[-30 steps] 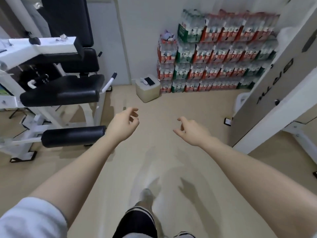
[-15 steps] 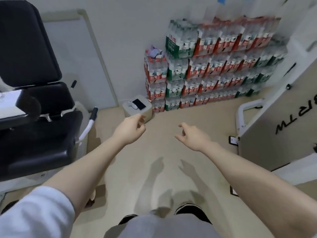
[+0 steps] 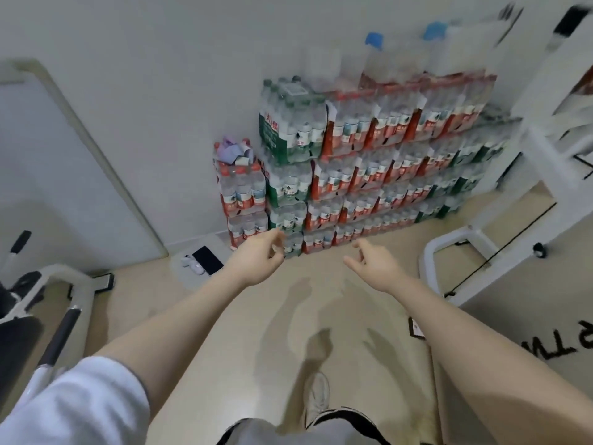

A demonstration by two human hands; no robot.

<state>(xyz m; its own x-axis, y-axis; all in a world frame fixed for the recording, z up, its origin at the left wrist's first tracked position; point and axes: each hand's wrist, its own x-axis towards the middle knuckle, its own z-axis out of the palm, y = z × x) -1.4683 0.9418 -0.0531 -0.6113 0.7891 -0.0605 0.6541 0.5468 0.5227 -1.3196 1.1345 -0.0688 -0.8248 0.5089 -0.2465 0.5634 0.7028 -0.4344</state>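
Note:
My left hand [image 3: 256, 256] and my right hand [image 3: 373, 263] are stretched out in front of me over the beige floor, fingers loosely curled, holding nothing. Ahead, against the white wall, stands a tall stack of shrink-wrapped water bottle packs [image 3: 369, 168] with red and green labels. Both hands are short of the stack's lowest row and apart from it. A lower side column of packs [image 3: 242, 194] carries crumpled wrapping on top.
A small pale box [image 3: 192, 276] on the floor at the left holds a black phone [image 3: 207, 260] and a white item. Gym equipment [image 3: 38, 303] stands at the left, a white machine frame [image 3: 481, 239] at the right. My shoe [image 3: 317, 396] shows below.
I have walked closer to the bottle stack, which now looms larger and higher. The gym bench has slid off to the left edge. Both hands stay out front, empty.

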